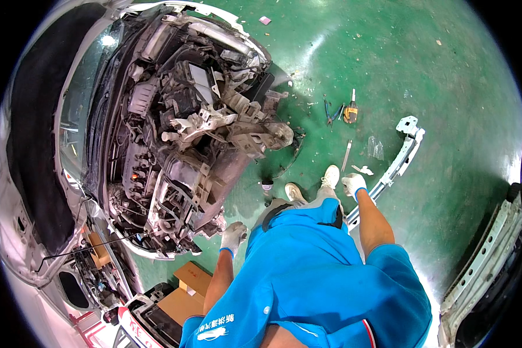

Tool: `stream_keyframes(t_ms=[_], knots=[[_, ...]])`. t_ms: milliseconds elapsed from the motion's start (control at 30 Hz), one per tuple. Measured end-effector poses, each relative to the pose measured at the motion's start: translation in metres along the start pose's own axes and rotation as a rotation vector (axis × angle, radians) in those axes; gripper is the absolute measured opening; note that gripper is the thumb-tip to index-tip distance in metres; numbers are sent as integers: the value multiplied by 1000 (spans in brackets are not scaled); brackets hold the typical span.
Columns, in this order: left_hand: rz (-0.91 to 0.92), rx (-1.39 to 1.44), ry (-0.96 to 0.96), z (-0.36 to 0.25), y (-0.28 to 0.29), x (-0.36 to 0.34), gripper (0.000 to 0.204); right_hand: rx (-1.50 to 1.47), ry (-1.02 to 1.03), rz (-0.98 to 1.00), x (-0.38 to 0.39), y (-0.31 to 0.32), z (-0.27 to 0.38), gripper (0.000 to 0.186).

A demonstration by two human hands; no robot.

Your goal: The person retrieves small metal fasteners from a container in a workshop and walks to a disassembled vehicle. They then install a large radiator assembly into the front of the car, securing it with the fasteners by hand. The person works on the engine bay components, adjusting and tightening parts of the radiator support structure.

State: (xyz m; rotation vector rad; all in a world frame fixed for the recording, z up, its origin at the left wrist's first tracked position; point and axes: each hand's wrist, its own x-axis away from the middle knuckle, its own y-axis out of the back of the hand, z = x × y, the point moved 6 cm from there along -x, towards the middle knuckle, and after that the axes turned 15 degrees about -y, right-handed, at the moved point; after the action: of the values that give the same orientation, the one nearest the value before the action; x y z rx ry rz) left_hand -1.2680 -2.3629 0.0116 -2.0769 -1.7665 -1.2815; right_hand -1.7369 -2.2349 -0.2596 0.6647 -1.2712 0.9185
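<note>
Both hands wear pale knit gloves with blue cuffs. My left hand (234, 236) hangs at my side with its fingers curled, close to the lower corner of the opened-up car front (174, 127). Nothing shows in it. My right hand (354, 184) is closed in a loose fist in front of my right thigh, with no object visible in it. In the picture it overlaps the silver metal beam (395, 168), which lies slantwise on the floor; I see no grip on the beam. The car's engine bay is bare, with brackets, hoses and wiring exposed.
Pliers (333, 111) and a yellow-black power tool (351, 113) lie on the green floor ahead. Nearer are a thin strip (347, 155) and clear plastic (375, 148). A cardboard box (182, 298) stands lower left. Another vehicle's metal frame (478, 255) is at the right.
</note>
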Motion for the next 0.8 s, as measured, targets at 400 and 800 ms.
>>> stream_keyframes(t_ms=[400,800], knots=[[-14,15,7,30,5,7,44,95,-37,-15,11,-6,2,13],[-44,207,12,94,-5,19,21,190,27,-69,17,-10,32,14]])
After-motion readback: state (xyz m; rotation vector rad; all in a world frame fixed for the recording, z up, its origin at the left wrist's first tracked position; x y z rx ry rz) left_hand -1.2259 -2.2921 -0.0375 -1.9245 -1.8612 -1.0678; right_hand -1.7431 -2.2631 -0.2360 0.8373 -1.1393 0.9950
